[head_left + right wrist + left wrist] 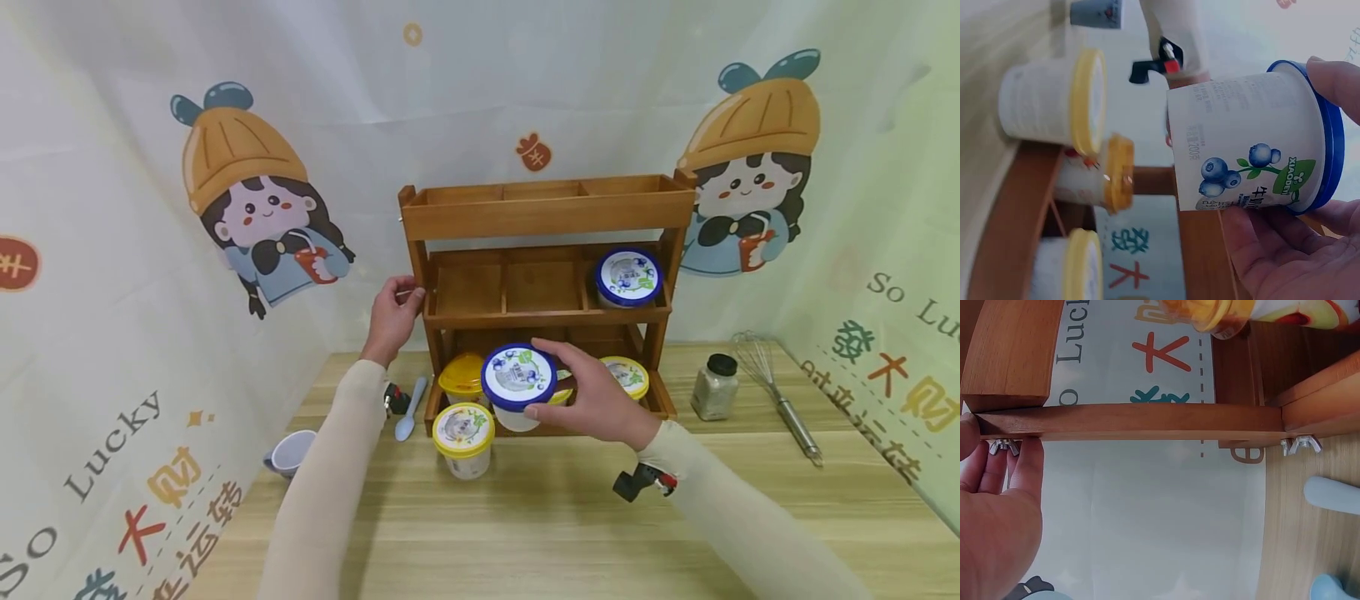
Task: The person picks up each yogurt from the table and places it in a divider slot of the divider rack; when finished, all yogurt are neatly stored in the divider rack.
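My right hand [600, 396] grips a white yogurt tub [1247, 144] by its blue-rimmed lid and side. Blueberries are printed on this tub, which is raised in front of the lower tier of a wooden shelf [547, 221]. At the shelf's left upright, my left hand [1000, 525] pinches the wood between thumb and fingers, beside a wing nut [1005, 446]. A second blue-lidded tub [628, 277] sits in the right compartment of the middle tier. On the table, a yellow-lidded tub [463, 440] stands before the shelf's lower left corner.
The lower tier holds an orange-yellow-lidded container [461, 375] at left and a yellow-lidded tub [628, 377] at right. Left of the shelf are a pale blue spoon [409, 412] and a mug [292, 454]. A black-capped jar [715, 387] and a whisk [783, 408] lie to the right.
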The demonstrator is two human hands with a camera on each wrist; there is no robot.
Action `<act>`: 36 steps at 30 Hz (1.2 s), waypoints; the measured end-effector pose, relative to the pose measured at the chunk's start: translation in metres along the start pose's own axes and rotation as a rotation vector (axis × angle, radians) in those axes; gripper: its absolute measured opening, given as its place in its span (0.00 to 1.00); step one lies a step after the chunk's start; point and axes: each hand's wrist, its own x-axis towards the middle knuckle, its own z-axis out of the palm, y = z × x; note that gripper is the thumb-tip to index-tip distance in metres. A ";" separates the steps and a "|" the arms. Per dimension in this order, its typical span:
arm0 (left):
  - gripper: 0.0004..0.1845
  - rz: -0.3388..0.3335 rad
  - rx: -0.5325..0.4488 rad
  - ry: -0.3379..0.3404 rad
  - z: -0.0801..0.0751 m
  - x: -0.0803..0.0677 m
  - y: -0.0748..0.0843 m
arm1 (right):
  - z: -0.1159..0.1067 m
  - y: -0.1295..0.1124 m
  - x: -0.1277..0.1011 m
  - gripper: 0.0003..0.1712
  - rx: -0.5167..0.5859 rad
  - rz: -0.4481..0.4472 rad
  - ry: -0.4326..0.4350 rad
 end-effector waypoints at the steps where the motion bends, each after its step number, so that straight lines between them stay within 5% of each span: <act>1: 0.20 -0.002 -0.002 -0.001 -0.001 0.000 -0.001 | -0.003 0.000 0.002 0.52 0.002 0.007 0.007; 21: 0.19 -0.022 -0.017 -0.015 -0.003 0.003 0.002 | -0.043 -0.007 0.056 0.54 -0.038 -0.010 0.202; 36: 0.18 -0.013 0.004 -0.011 0.002 0.001 0.002 | -0.045 0.015 0.092 0.56 -0.051 0.034 0.319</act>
